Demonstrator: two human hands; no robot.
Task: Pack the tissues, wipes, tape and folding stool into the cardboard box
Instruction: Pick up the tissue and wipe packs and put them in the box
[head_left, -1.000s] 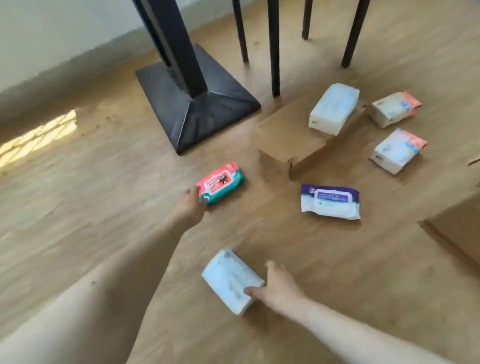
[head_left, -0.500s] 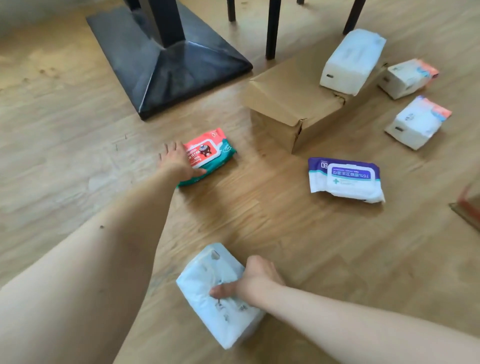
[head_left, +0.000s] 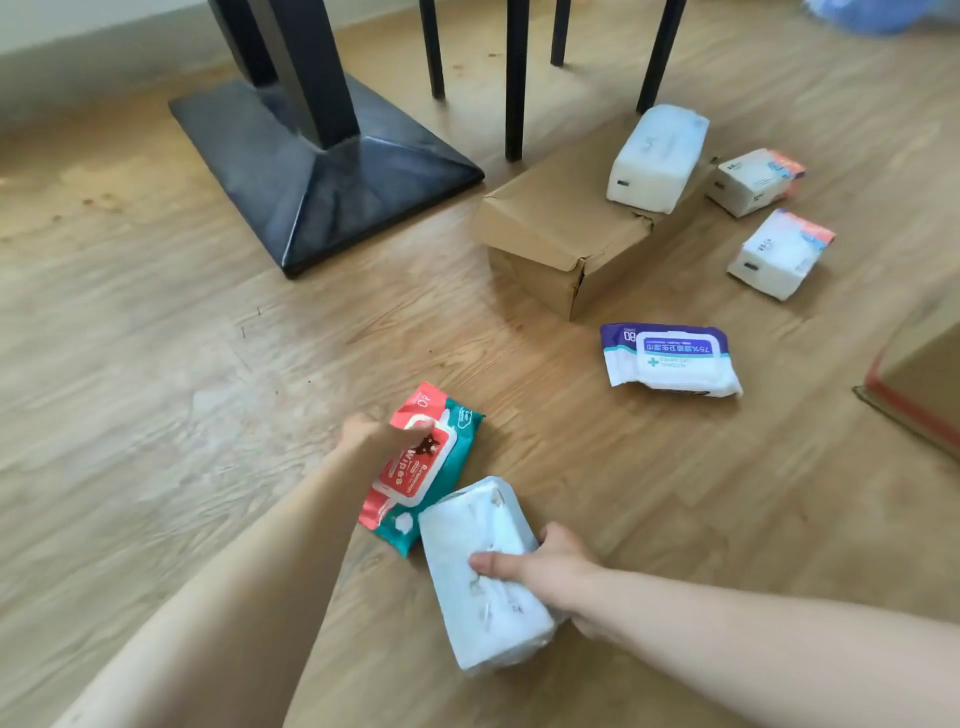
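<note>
Now my left hand (head_left: 382, 434) has lifted the red wipes pack (head_left: 423, 462); my right hand (head_left: 550, 569) grips the white tissue pack (head_left: 483, 577); both can go boxward.

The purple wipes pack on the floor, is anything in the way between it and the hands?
Yes, in a way: both hands are full. The left hand holds the red wipes, the right hand a white tissue pack. The floor to the purple wipes pack looks bare.
</note>
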